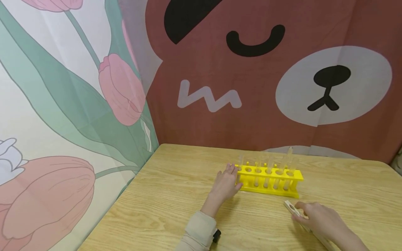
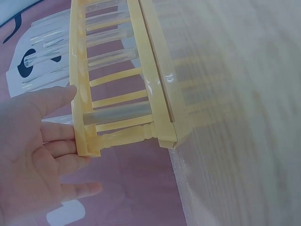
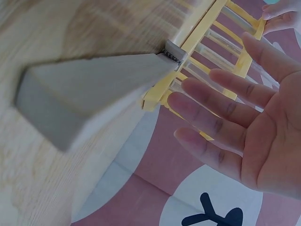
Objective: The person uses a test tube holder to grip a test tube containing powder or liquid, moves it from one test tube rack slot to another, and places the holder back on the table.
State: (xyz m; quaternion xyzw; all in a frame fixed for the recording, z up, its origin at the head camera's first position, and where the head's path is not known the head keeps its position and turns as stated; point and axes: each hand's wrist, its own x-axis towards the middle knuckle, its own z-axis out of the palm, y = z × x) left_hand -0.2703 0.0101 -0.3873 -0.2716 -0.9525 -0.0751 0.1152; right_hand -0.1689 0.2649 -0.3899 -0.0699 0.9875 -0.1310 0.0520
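A yellow test tube rack [image 1: 267,190] stands upright on the table with several clear test tubes [image 1: 269,167] in its holes. My left hand [image 1: 223,184] holds the rack's left end, thumb in front and fingers behind the top shelf; in the left wrist view, the shelf's edge hides some fingertips. A wooden test tube clamp [image 1: 292,208] lies in front of the rack's right end. Above the clamp, my right hand [image 1: 325,221] has its fingers spread; the right wrist view shows them apart from the clamp's pale handle [image 3: 94,89].
The wood-grain table [image 1: 157,205] extends around the rack. Behind it hangs a brown cloth [image 1: 257,132] with a bear print, and a tulip-print cloth [image 1: 69,195] hangs along the left edge. A small black object [image 1: 216,235] shows beside the left sleeve.
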